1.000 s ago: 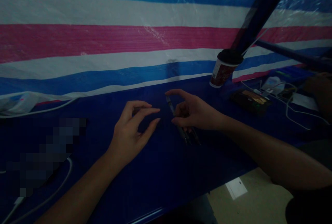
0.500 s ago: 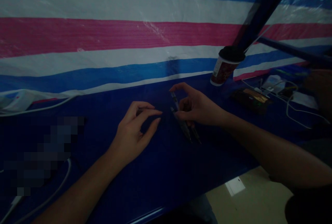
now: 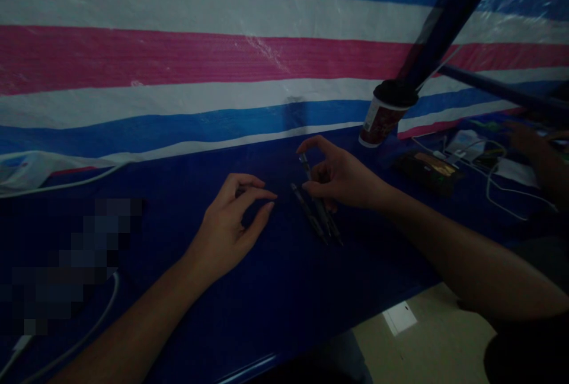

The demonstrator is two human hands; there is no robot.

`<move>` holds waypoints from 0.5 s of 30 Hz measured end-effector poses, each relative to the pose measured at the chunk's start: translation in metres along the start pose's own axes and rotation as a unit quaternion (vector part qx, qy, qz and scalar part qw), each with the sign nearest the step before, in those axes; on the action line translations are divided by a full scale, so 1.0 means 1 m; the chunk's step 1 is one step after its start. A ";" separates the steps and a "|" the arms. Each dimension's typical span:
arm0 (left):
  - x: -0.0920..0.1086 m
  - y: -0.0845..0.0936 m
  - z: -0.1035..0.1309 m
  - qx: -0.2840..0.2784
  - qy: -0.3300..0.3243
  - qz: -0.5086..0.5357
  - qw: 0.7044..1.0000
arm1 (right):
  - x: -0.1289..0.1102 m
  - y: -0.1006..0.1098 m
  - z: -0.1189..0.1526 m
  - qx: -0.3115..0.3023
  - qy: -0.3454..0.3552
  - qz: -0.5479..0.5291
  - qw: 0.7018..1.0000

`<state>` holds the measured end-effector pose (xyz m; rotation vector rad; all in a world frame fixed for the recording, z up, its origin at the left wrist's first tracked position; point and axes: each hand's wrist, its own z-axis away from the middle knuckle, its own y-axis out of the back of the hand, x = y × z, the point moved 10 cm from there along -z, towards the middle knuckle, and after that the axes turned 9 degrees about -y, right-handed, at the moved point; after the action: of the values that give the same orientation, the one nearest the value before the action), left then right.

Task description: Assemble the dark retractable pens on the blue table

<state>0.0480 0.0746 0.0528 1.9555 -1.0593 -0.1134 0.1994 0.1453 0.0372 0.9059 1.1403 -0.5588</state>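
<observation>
Three pens [image 3: 321, 212] on desk [image 3: 249, 301]; right hand [image 3: 336, 174] half-curled, grip at one, hold unclear. Leftmost pen [image 3: 309, 214] now clear of that hand, so apparently free of handling. Left hand [image 3: 229, 218] loosely parted, nothing visibly held.

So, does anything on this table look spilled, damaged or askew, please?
Nothing is visibly spilled or damaged. The lidded paper cup appears to lean, though possibly just from the viewing angle. The pens at the right hand show nothing odd.
</observation>
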 end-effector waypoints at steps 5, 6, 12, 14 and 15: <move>-0.004 -0.013 0.002 -0.055 0.014 0.042 0.997 | 0.004 0.001 -0.002 0.003 -0.015 0.032 0.999; -0.002 -0.018 0.003 -0.079 0.010 0.052 0.995 | 0.004 0.001 -0.002 0.003 -0.017 0.043 0.999; 0.015 -0.038 0.006 -0.184 -0.038 0.084 0.979 | 0.004 0.002 -0.001 0.000 -0.029 0.104 0.994; 0.016 -0.042 0.008 -0.199 -0.037 0.088 0.975 | 0.004 0.000 0.000 -0.009 -0.030 0.113 0.993; 0.016 -0.044 0.008 -0.205 -0.034 0.088 0.974 | 0.003 -0.001 0.000 -0.009 -0.031 0.116 0.993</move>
<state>0.0816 0.0686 0.0204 1.4899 -1.1470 -0.2805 0.1999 0.1449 0.0337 0.9834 0.9676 -0.3834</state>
